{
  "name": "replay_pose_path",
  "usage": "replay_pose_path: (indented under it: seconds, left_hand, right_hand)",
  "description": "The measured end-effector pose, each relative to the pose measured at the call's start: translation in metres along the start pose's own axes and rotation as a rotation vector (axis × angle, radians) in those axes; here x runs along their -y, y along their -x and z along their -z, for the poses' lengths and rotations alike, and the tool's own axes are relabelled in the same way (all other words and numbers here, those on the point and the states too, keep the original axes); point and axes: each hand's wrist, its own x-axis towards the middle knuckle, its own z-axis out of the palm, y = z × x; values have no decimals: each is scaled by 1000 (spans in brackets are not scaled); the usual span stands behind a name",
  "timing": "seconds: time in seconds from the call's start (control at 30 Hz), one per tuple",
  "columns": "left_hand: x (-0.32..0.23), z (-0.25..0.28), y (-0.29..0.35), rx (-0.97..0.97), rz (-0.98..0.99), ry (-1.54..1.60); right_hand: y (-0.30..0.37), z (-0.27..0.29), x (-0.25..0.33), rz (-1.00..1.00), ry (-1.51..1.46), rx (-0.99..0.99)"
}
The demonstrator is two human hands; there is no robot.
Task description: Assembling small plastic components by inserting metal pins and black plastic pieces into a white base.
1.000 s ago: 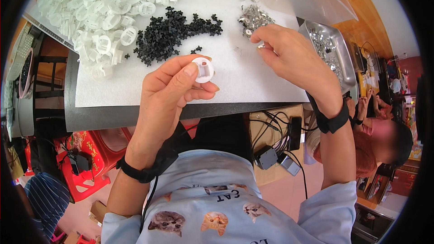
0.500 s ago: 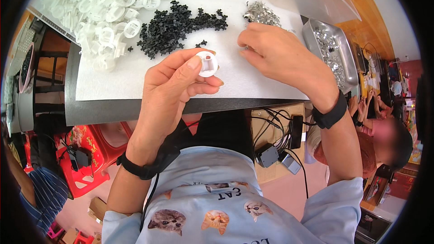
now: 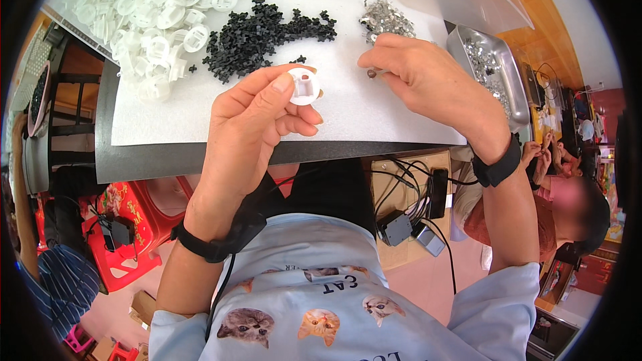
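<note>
My left hand pinches a round white plastic part between thumb and fingers, its flat face with a rectangular opening turned up. Held at the fingertips of my right hand is a small metal piece, partly hidden by the thumb and forefinger. This hand is just in front of a small pile of shiny metal pieces. Beyond the left hand lies a heap of small black cross-shaped parts. A large heap of white plastic parts fills the far left.
White sheeting covers the dark table. A metal tray with more shiny pieces stands on the right. Below the table are a red plastic stool and a box with cables and small devices. Other people sit at both sides.
My right hand has shifted slightly to the right, and the small metal piece now shows at its fingertips. My left hand, still with the white part, has moved a little left and away.
</note>
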Motion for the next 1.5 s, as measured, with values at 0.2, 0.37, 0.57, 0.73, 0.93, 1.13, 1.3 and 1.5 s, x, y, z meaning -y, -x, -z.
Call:
replay_pose_path:
  seconds: [0.2,0.37,0.57,0.73,0.93,1.13,1.3,1.5]
  left_hand:
    - [-3,-1,-2,6,-5,33]
    - [-2,0,-1,6,10,40]
    - [-1,0,0,13,15,53]
    - [-2,0,1,15,15,88]
    - [-4,2,-1,20,6,73]
    - [-1,3,1,39,15,109]
    - [-1,-1,2,37,16,127]
    - [2,0,1,42,1,133]
  right_hand:
    - [-2,2,-1,12,45,46]
    - [-9,-7,0,-107,-89,-36]
    - [-12,-11,1,-128,14,-31]
    - [-4,-14,8,-36,108,-48]
    - [-1,-12,13,0,133,-34]
    - [2,-6,13,58,156,19]
    - [3,-4,18,62,157,23]
    - [1,-8,11,40,173,-25]
